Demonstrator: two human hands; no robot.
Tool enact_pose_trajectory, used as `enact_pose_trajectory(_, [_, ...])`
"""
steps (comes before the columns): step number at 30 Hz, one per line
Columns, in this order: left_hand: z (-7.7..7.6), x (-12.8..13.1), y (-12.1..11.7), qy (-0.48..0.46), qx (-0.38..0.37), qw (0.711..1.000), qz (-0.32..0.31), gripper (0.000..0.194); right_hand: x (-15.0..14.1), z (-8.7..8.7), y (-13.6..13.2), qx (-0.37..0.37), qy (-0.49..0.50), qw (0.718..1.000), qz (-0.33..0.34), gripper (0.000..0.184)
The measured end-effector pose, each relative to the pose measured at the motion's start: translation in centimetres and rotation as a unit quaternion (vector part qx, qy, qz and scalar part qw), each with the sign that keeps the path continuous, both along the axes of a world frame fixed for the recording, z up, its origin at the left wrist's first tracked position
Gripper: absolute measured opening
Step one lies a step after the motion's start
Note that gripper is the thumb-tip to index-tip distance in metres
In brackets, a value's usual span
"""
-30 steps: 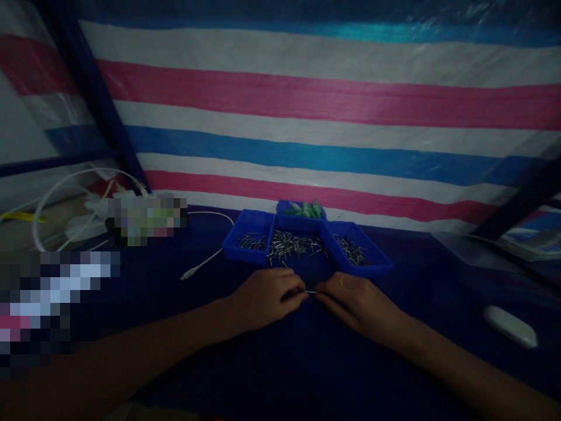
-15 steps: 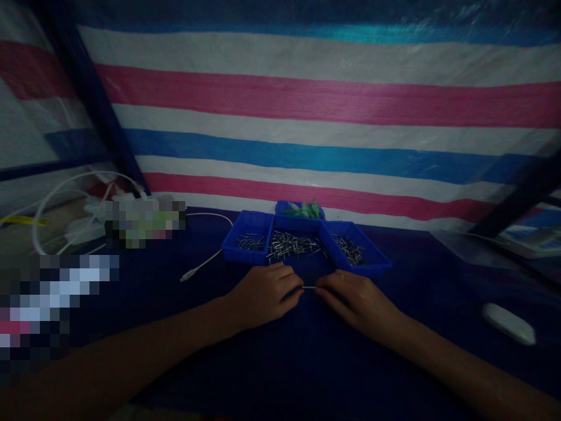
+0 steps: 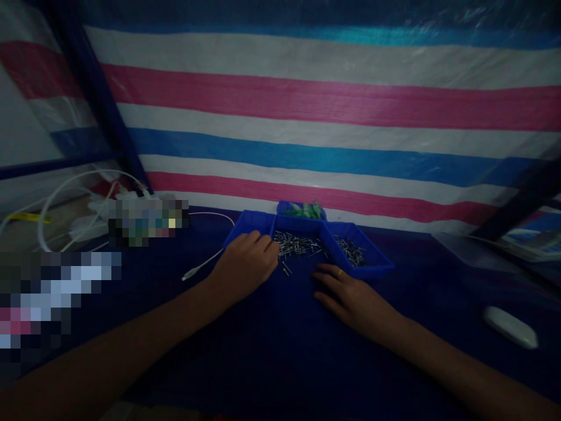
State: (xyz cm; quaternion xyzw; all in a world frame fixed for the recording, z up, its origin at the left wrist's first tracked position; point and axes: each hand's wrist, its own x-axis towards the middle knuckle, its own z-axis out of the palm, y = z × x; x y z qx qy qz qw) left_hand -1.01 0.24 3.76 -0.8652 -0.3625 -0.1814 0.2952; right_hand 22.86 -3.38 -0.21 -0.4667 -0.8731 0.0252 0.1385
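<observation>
My left hand [image 3: 249, 260] is over the front of the left blue bin [image 3: 258, 220], its fingers curled together. Whatever they hold, if anything, is hidden. My right hand [image 3: 346, 293] rests on the blue table [image 3: 280, 345] with its fingers apart and nothing in them. It wears a ring and is just in front of the right blue bin [image 3: 372, 251]. Between the bins lies a loose pile of thin metal pins [image 3: 295, 242], perhaps rivets. A few stray pins [image 3: 286, 268] lie nearer to me. More pins [image 3: 348, 250] are inside the right bin.
A rear blue bin [image 3: 302, 223] holds green plastic packaging [image 3: 307, 209]. To the left are a white cable [image 3: 201, 266] and a pixelated patch with cords around it. A white rounded object [image 3: 511, 327] lies at the right. Striped sheeting [image 3: 307, 105] hangs behind the table.
My hands held a thin metal pin between them. My left hand has since moved left and away to the left bin. The right hand's fingers have let go and spread.
</observation>
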Motion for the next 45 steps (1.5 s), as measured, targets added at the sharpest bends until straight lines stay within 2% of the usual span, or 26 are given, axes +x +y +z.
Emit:
enact_pose_trajectory(4, [0.6, -1.4, 1.1, -0.007, 0.01, 0.995, 0.102, 0.019, 0.2, -0.2, -0.1, -0.006, -0.025, 0.999, -0.03, 0.044])
enact_pose_trajectory(8, [0.5, -2.2, 2.0, -0.033, 0.005, 0.991, 0.129, 0.023, 0.2, -0.1, -0.1, 0.001, -0.027, 0.999, -0.017, 0.045])
enact_pose_trajectory(11, [0.6, -1.6, 1.5, -0.026, -0.006, 0.996, 0.09, 0.025, 0.2, 0.1, 0.0, -0.002, -0.035, 0.999, 0.002, 0.043])
enact_pose_trajectory(13, [0.4, -0.9, 0.8, 0.016, -0.038, 0.999, 0.028, 0.023, 0.2, 0.2, 0.0, -0.004, -0.042, 0.999, 0.013, 0.042])
enact_pose_trajectory(15, [-0.2, 0.0, -0.1, 0.058, -0.071, 0.995, -0.04, 0.018, 0.2, 0.2, 0.0, -0.002, -0.045, 0.999, 0.022, 0.042])
enact_pose_trajectory(17, [-1.2, 0.7, -0.8, 0.075, -0.097, 0.99, -0.075, 0.012, 0.2, 0.3, 0.0, 0.0, -0.05, 0.998, 0.027, 0.042])
enact_pose_trajectory(18, [-1.7, 1.0, -1.0, 0.08, -0.109, 0.987, -0.083, 0.016, 0.1, 0.3, 0.0, -0.001, -0.055, 0.998, 0.028, 0.042])
enact_pose_trajectory(21, [-3.1, 1.5, -1.0, 0.082, -0.137, 0.983, -0.087, 0.029, 0.1, 0.4, -0.1, -0.002, -0.069, 0.997, 0.029, 0.042])
enact_pose_trajectory(24, [-3.6, 1.5, -0.7, 0.071, -0.163, 0.98, -0.084, 0.027, 0.1, 0.4, -0.2, 0.009, -0.066, 0.997, 0.033, 0.041])
enact_pose_trajectory(32, [-3.4, 1.3, -0.3, 0.045, -0.214, 0.97, -0.103, 0.015, 0.2, 0.4, -0.3, 0.019, -0.066, 0.997, 0.036, 0.04])
enact_pose_trajectory(38, [-3.6, 1.2, -0.2, 0.053, -0.218, 0.967, -0.12, 0.012, 0.2, 0.6, -0.3, 0.025, -0.06, 0.997, 0.044, 0.04])
enact_pose_trajectory(45, [-3.6, 1.0, -0.1, 0.051, -0.246, 0.959, -0.131, 0.017, 0.1, 0.7, -0.5, 0.012, -0.079, 0.996, 0.04, 0.04])
